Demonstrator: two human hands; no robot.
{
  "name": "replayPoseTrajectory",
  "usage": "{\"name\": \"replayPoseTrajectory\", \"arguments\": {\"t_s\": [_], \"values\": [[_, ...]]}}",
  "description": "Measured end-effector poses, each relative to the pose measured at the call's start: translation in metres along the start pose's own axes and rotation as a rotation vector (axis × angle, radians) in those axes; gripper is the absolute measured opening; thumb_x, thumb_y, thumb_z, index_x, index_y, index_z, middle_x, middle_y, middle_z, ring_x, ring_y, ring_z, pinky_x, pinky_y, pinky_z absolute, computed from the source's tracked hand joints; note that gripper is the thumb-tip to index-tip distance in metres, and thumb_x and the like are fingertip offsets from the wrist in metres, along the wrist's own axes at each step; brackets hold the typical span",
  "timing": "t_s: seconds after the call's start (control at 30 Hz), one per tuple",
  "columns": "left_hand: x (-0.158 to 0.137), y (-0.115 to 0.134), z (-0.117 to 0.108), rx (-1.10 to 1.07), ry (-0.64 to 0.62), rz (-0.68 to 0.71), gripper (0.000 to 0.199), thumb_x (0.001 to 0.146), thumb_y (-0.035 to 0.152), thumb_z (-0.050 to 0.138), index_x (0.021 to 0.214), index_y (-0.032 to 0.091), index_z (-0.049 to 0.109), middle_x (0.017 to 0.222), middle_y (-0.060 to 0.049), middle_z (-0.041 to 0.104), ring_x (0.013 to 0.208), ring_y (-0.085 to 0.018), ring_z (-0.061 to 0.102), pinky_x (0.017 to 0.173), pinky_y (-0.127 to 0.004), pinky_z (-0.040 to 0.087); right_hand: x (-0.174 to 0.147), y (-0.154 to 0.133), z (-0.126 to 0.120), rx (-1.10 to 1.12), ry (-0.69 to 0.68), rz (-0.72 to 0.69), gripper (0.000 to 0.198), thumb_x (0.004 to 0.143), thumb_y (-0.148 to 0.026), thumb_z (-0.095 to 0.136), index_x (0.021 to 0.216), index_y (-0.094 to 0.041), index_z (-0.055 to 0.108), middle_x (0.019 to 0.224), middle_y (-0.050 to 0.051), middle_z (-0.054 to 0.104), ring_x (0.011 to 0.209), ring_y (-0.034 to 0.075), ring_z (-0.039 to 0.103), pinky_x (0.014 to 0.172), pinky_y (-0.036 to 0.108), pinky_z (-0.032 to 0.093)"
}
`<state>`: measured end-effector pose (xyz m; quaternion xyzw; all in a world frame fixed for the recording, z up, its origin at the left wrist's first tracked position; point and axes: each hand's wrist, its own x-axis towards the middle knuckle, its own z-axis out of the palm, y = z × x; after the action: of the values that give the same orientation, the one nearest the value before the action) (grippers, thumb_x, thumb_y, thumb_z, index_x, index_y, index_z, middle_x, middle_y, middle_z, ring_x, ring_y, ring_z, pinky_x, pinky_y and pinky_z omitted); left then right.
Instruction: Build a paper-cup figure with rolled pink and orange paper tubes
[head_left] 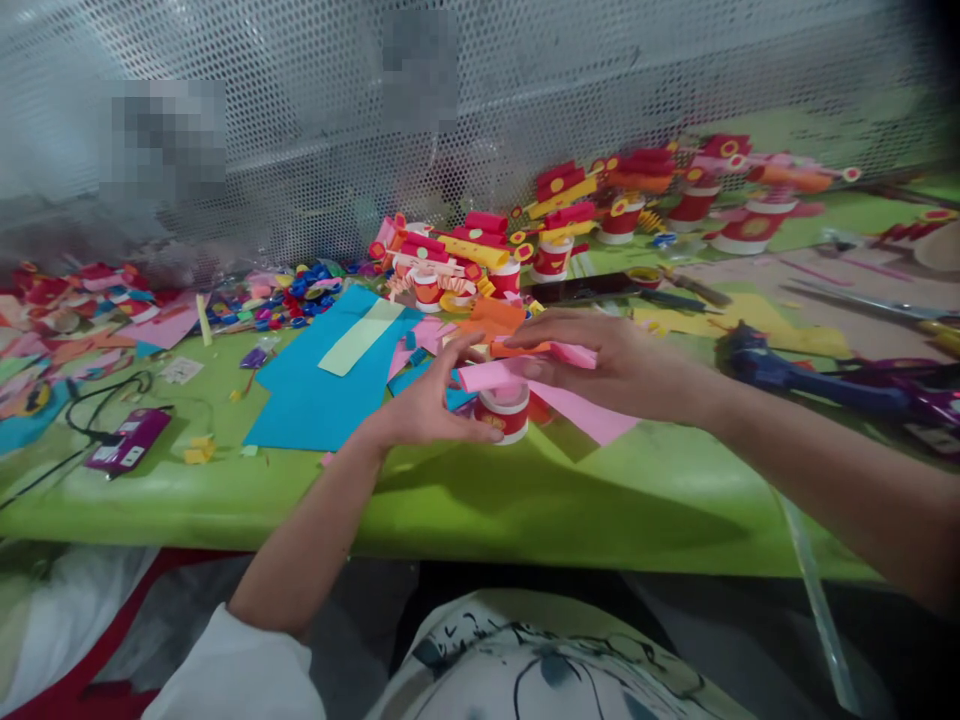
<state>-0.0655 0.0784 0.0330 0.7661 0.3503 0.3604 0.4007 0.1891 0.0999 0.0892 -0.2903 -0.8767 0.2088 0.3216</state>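
Note:
In front of me a small red and white paper cup point(504, 412) stands on the green table. My left hand point(427, 398) curves around its left side, thumb at the front of the cup and fingers reaching behind. Lying across the cup's top is a rolled pink paper tube point(491, 376). My right hand point(600, 362) comes from the right and grips this tube from above, its fingers closed over it. Orange paper point(491, 316) shows just beyond the hands, and a sheet of pink paper point(592, 412) lies under the right hand.
Several finished-looking paper cannons point(555, 240) line the back by a perforated metal screen point(315, 100). Blue sheets point(322, 390) lie left, near a purple power box point(129, 440) with a cable. A blue glue gun point(795, 365) and scissors point(862, 297) lie right.

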Motion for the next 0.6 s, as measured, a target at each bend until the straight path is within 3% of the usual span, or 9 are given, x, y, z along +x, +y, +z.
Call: {"name": "replayPoseTrajectory", "arguments": {"t_s": [0.13, 0.23, 0.33, 0.43, 0.6], "values": [[0.004, 0.004, 0.008, -0.084, -0.007, -0.062, 0.081, 0.067, 0.032, 0.090, 0.140, 0.027, 0.056, 0.147, -0.013, 0.057, 0.136, -0.032, 0.054, 0.109, -0.046, 0.048, 0.003, 0.005, 0.008, 0.003, -0.035, 0.008, 0.030, 0.095, -0.047, 0.062, 0.116, -0.031, 0.076, 0.114, 0.004, 0.076, 0.103, 0.025, 0.070, 0.089, 0.042, 0.055], [0.007, 0.009, 0.012, -0.213, -0.036, -0.142, 0.061, 0.071, 0.035, 0.087, 0.127, 0.023, 0.064, 0.128, -0.011, 0.069, 0.112, -0.030, 0.069, 0.086, -0.041, 0.059, 0.001, 0.009, 0.011, 0.002, -0.038, 0.087, 0.030, 0.092, -0.049, 0.065, 0.113, -0.030, 0.077, 0.116, 0.005, 0.076, 0.104, 0.026, 0.070, 0.092, 0.043, 0.054], [0.008, 0.013, 0.013, -0.249, -0.067, -0.209, 0.045, 0.075, 0.041, 0.084, 0.110, 0.019, 0.069, 0.103, -0.009, 0.076, 0.084, -0.025, 0.072, 0.067, -0.036, 0.058, -0.001, 0.009, 0.013, -0.005, -0.022, 0.103, 0.029, 0.092, -0.047, 0.066, 0.111, -0.029, 0.077, 0.115, 0.005, 0.076, 0.104, 0.026, 0.069, 0.091, 0.043, 0.053], [0.008, 0.014, 0.013, -0.226, -0.039, -0.192, 0.040, 0.074, 0.040, 0.086, 0.105, 0.018, 0.072, 0.095, -0.007, 0.077, 0.083, -0.025, 0.072, 0.073, -0.036, 0.057, -0.001, 0.009, 0.015, -0.016, 0.001, 0.074, 0.030, 0.092, -0.047, 0.066, 0.111, -0.027, 0.078, 0.109, 0.007, 0.076, 0.099, 0.025, 0.070, 0.087, 0.042, 0.054], [0.008, 0.008, 0.012, -0.181, 0.009, -0.162, 0.050, 0.071, 0.039, 0.088, 0.115, 0.020, 0.072, 0.109, -0.008, 0.075, 0.098, -0.026, 0.071, 0.084, -0.036, 0.055, -0.001, 0.012, 0.017, -0.075, -0.013, -0.036, 0.026, 0.096, -0.042, 0.062, 0.109, -0.025, 0.078, 0.112, 0.007, 0.075, 0.102, 0.023, 0.068, 0.089, 0.039, 0.054]]}}
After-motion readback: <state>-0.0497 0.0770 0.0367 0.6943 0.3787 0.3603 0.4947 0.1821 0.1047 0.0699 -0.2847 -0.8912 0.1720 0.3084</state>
